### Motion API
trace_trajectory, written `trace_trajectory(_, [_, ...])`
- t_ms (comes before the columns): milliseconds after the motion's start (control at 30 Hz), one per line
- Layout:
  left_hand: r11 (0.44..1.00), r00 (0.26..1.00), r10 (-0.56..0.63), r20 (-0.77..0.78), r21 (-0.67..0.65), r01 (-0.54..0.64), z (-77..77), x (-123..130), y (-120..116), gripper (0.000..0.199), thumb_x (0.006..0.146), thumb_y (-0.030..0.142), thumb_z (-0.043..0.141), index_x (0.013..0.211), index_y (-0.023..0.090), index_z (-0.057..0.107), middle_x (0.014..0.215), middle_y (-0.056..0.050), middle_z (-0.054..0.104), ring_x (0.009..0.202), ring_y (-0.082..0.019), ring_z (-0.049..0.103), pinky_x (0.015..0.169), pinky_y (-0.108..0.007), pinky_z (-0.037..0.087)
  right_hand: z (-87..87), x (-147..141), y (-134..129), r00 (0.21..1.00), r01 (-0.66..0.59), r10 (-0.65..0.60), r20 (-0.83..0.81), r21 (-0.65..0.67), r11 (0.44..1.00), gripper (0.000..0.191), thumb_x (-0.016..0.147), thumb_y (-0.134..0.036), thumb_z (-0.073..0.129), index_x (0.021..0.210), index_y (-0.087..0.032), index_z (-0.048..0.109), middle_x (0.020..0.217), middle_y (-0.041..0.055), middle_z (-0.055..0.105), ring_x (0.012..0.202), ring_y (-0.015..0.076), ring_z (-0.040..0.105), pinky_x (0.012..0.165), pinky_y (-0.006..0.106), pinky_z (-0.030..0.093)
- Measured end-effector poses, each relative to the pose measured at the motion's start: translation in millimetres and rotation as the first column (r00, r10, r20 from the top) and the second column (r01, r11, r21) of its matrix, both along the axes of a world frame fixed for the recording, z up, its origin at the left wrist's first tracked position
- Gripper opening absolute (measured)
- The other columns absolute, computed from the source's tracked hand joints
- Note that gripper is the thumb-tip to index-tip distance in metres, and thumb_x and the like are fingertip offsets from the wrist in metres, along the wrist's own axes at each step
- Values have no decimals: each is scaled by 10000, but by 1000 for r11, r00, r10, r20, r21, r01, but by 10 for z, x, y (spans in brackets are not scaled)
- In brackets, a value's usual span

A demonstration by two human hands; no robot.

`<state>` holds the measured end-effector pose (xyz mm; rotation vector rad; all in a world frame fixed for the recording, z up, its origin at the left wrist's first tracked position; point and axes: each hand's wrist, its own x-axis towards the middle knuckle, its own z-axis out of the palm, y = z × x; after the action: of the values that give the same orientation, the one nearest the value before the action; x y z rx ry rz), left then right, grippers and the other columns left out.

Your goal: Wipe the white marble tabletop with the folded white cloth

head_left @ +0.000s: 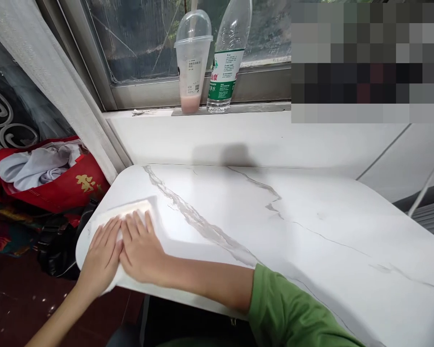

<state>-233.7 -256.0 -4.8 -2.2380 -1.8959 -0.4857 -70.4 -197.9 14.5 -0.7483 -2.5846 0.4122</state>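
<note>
A white cloth (133, 206) lies flat at the left end of the white marble-patterned table (217, 212). My left hand (101, 258) presses down on it, palm down with the fingers stretched out. Right beside it, my right hand (141, 248) is also spread flat on the cloth, its thumb touching the left hand. Both hands cover much of the cloth. Its far edge shows beyond my fingertips, and a bit hangs over the near table edge below my left hand.
On the windowsill stand a plastic cup (193, 67) with a domed lid and pink remains, and a clear water bottle (226, 72) with a green label. A red bag (68, 180) of clothes sits left of the table, beside a pale curtain (61, 72).
</note>
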Motion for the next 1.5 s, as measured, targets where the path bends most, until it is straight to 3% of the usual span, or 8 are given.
trace_trajectory(100, [999, 1000, 30, 9, 24, -30, -22, 14, -195, 515, 992, 309, 222, 1496, 291, 120, 1504, -44, 320, 1372, -232, 321, 1134, -495, 253, 18, 21, -99, 998, -54, 53, 16, 61, 997, 612, 930, -336, 308, 1410, 43, 320, 1483, 238, 300, 1393, 370, 196, 1129, 588, 114])
trace_trajectory(200, [999, 998, 45, 37, -30, -44, -22, -62, -15, 508, 985, 329, 225, 1486, 286, 154, 1488, -57, 351, 1370, -229, 328, 1129, -485, 264, -15, -68, 105, 998, -48, 44, 40, 92, 995, 617, 911, -353, 343, 1398, 26, 359, 1455, 231, 363, 1360, 382, 271, 1118, 594, 146])
trace_trajectory(367, [988, 991, 121, 50, -102, -115, 50, -118, 1036, 502, 952, 345, 229, 1409, 159, 320, 1455, -120, 395, 1376, -243, 312, 1135, -465, 218, -127, -243, 1022, 997, 46, -53, 47, 140, 989, 567, 905, -318, 388, 1387, -19, 384, 1449, 184, 399, 1353, 322, 306, 1134, 543, 148])
trace_trajectory(533, [982, 1000, -7, 23, -187, 12, 153, 135, 2223, 431, 969, 250, 283, 1347, 65, 373, 1464, -139, 374, 1369, -213, 305, 1140, -408, 183, -197, -96, 1906, 959, 273, -282, 20, 180, 945, 478, 924, -258, 371, 1344, -34, 421, 1418, 148, 453, 1321, 279, 356, 1134, 483, 172])
trace_trajectory(700, [983, 997, -68, 27, -168, 72, 133, 417, 2672, 397, 993, 225, 271, 1356, 93, 360, 1459, -96, 390, 1359, -178, 302, 1143, -392, 173, -229, 154, 2252, 927, 369, -376, 1, 186, 910, 451, 925, -195, 329, 1332, -28, 427, 1406, 159, 463, 1314, 269, 366, 1130, 468, 174])
trace_trajectory(967, [976, 996, -93, -3, -197, 91, 99, 618, 2284, 467, 974, 261, 260, 1392, 73, 345, 1498, -119, 320, 1391, -215, 260, 1161, -421, 143, -255, 409, 1827, 926, 361, -376, 31, 224, 905, 502, 915, -222, 321, 1361, -16, 429, 1419, 175, 446, 1332, 288, 353, 1130, 484, 180])
trace_trajectory(1333, [913, 916, -398, -54, -118, 390, 85, 1633, 197, 640, 923, 268, 319, 1492, 38, 137, 1500, -176, 271, 1422, -289, 134, 1162, -509, 184, -182, 1697, -223, 974, 177, -201, 102, 207, 962, 582, 890, -257, 359, 1453, -118, 323, 1499, 120, 307, 1418, 291, 175, 1135, 550, 243])
trace_trajectory(1500, [861, 872, -489, -13, -169, 480, 79, 1837, 374, 621, 941, 281, 300, 1490, 42, 138, 1521, -156, 223, 1429, -256, 117, 1180, -468, 161, -236, 1962, -170, 961, 217, -251, 120, 237, 947, 590, 894, -281, 348, 1454, -99, 319, 1500, 131, 297, 1425, 268, 146, 1131, 505, 275])
